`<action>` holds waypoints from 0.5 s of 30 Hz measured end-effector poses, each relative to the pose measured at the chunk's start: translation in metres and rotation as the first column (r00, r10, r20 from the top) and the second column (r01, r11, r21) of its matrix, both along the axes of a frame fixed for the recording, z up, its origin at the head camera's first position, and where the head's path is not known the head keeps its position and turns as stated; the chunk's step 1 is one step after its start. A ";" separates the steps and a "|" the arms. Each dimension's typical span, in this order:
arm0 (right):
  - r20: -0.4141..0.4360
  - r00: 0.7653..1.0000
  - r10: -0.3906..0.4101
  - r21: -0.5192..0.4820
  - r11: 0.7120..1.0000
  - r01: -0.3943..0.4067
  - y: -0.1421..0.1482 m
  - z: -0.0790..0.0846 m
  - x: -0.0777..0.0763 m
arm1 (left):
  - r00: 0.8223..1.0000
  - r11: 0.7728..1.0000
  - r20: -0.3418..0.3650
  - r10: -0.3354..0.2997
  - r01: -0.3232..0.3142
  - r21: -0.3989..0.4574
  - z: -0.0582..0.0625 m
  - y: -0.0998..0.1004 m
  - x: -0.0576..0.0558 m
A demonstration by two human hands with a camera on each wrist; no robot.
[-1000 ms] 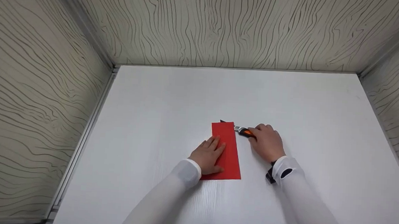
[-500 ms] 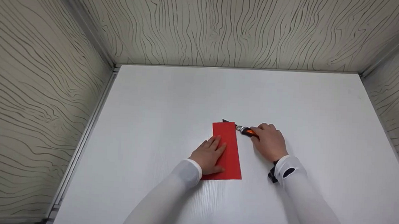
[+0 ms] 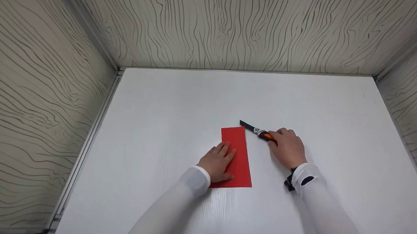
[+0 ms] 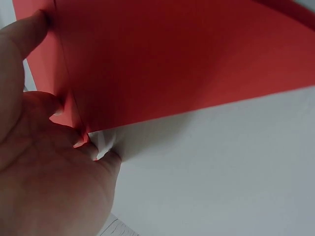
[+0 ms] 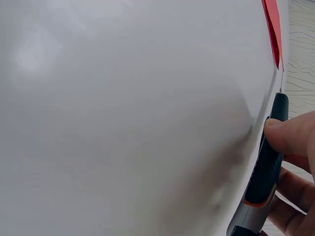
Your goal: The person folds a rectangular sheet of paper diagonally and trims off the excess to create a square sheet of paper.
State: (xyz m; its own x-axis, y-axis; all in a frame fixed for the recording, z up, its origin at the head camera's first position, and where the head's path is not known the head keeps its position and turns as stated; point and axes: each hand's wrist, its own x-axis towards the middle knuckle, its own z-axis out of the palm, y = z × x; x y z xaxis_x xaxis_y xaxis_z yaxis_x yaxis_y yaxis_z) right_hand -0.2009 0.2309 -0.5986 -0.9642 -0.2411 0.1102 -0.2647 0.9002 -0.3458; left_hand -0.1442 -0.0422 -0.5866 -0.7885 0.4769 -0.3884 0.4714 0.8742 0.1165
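Note:
A folded sheet of red paper lies on the white table, its short edges far and near. My left hand rests on its left part with fingers spread. In the left wrist view a straight crease line runs down the paper beside the fingers. To the right, my right hand grips a utility knife with a black and orange handle. Its long dark blade is out, pointing left and away, by the paper's far right corner. In the right wrist view the thumb lies along the knife handle.
The white table reaches back to a wood-grain patterned wall. Similar panels stand at left and right, with metal framing along the left edge. A black strap and device sit on the right wrist.
My right hand has moved right and slightly away from me, drawing the knife's blade out from under the paper's upper layer at the far end. The left hand and paper stay put.

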 end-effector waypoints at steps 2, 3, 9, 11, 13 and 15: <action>-0.002 1.000 -0.005 -0.002 1.000 0.005 0.002 0.002 0.001 | 1.000 1.000 -0.003 0.001 -0.001 0.003 0.000 0.000 0.000; -0.003 1.000 -0.009 -0.003 1.000 0.009 0.004 0.004 0.001 | 1.000 1.000 -0.005 0.000 0.000 0.004 -0.001 0.000 0.000; 0.005 0.999 -0.053 -0.007 0.999 0.053 0.023 0.010 0.006 | 1.000 1.000 -0.008 0.000 0.000 0.011 -0.001 -0.001 -0.001; 0.006 0.997 -0.072 -0.004 0.997 0.072 0.034 0.011 0.008 | 1.000 1.000 -0.007 0.000 0.000 0.015 -0.001 -0.001 0.000; 0.007 0.996 -0.093 0.000 0.996 0.093 0.045 0.012 0.010 | 1.000 1.000 -0.008 -0.002 0.002 0.016 -0.001 -0.002 0.000; 0.010 0.993 -0.116 0.002 0.993 0.116 0.057 0.012 0.012 | 1.000 1.000 -0.010 -0.004 0.004 0.014 -0.001 -0.002 0.000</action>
